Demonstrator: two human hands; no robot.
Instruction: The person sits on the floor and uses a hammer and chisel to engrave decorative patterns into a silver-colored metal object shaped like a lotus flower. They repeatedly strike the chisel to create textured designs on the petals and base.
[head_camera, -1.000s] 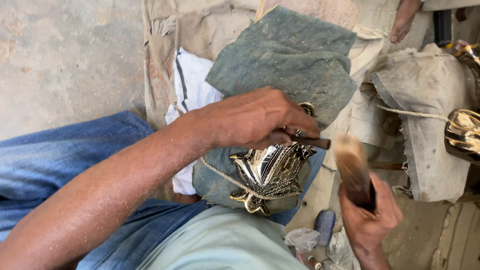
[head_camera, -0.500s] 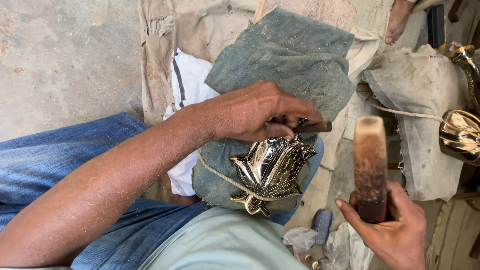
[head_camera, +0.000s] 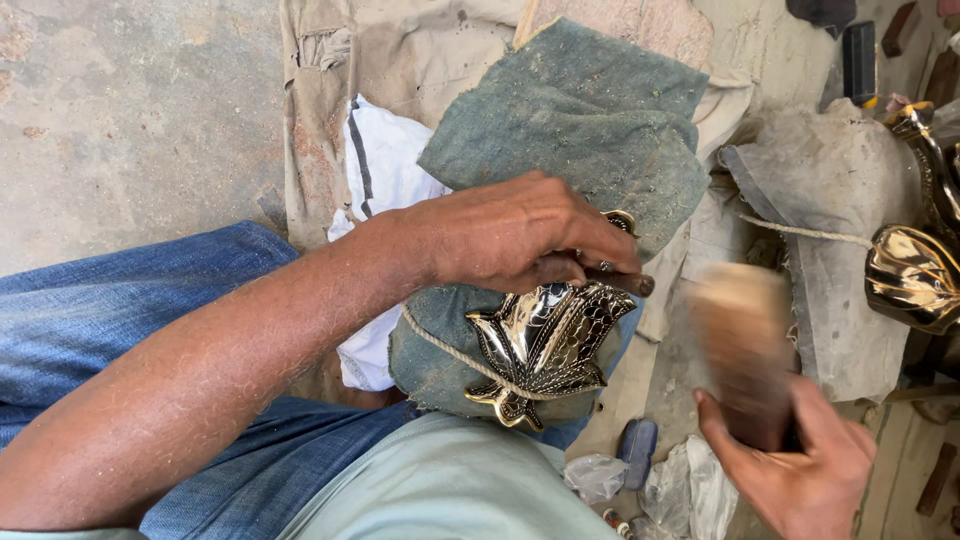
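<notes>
A shiny brass leaf-shaped piece (head_camera: 545, 345) lies on a green-grey cloth pad (head_camera: 585, 150) tied with a cord, resting over my lap. My left hand (head_camera: 520, 235) is closed around a thin metal chisel (head_camera: 625, 282) whose tip meets the top of the brass piece. My right hand (head_camera: 800, 465) grips a wooden mallet (head_camera: 740, 345), blurred by motion, a short way to the right of the chisel's end.
Another polished brass object (head_camera: 915, 275) lies at the right on a dusty grey sack (head_camera: 840, 200). Beige and white cloths (head_camera: 380, 170) lie under the pad. Small plastic wrappers (head_camera: 640, 470) sit on the ground by my knee. Bare concrete floor (head_camera: 130, 120) spreads at left.
The mallet in my right hand was swung up and out to the right, and is now coming back toward the chisel. My left hand and the chisel stay on the brass piece.
</notes>
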